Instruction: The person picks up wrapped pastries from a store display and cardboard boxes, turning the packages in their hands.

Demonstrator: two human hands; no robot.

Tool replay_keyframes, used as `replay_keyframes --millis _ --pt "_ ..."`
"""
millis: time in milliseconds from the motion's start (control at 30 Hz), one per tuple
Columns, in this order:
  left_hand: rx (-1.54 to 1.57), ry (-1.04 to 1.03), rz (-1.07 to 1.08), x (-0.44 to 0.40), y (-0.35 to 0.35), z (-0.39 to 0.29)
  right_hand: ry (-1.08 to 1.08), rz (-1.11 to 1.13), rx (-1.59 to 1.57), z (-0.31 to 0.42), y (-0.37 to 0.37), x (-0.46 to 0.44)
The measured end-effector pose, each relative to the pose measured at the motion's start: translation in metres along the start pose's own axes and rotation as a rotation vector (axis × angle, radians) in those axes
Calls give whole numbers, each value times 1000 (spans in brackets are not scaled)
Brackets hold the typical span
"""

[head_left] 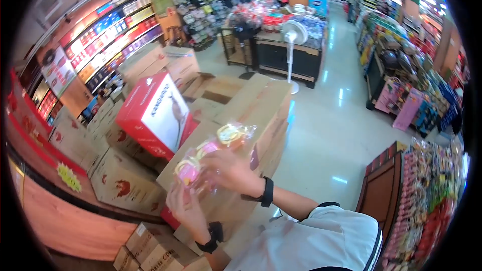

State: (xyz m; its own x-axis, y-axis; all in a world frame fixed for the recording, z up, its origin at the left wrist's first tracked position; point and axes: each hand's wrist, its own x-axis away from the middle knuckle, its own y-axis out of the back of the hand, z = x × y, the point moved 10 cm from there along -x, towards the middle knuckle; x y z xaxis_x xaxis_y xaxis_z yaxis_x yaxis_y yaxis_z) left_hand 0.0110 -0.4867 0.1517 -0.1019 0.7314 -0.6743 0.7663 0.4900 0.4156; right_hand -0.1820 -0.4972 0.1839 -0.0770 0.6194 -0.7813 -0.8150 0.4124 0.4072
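Both hands are over a cardboard box [251, 100]. My left hand [186, 208] is at the near side of a pink and yellow item in clear wrapping [189, 170], its fingers against the wrapping. My right hand [228, 170] reaches across from the right, its fingers bent onto the same wrapped things; the fingertips are blurred and partly hidden. A second pink wrapped piece [207, 147] shows just above the right fingers. Beyond it lies a yellow and orange wrapped item [232, 134] on the box. Dark bands circle both wrists.
A red and white box [155, 113] stands left of the hands, among stacked cartons [125, 180]. More cartons [155, 251] sit low at the left. A white fan [293, 35] stands ahead by a goods table [288, 57]. Racks of packaged goods [427, 195] line the right side.
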Motion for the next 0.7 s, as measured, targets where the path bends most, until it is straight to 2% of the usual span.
replay_keyframes --millis 33,167,267,400,433,533,700 --pt "-3 15 28 3 -2 6 -84 56 -31 -8 0 4" --pt "58 98 0 11 -6 18 -53 -11 -54 -1 30 15" --pt "-65 -4 -159 20 12 -3 -85 -38 -25 -6 47 31" --pt "137 -33 -141 35 7 -52 -172 -7 -83 -9 80 48" --pt "131 -110 -137 42 0 -57 -186 -10 -82 -11 87 53" --pt "174 -213 34 59 -30 -98 -224 -27 -65 -19 110 72" --pt "504 21 270 94 -83 -125 -354 -35 -109 -28 150 105"
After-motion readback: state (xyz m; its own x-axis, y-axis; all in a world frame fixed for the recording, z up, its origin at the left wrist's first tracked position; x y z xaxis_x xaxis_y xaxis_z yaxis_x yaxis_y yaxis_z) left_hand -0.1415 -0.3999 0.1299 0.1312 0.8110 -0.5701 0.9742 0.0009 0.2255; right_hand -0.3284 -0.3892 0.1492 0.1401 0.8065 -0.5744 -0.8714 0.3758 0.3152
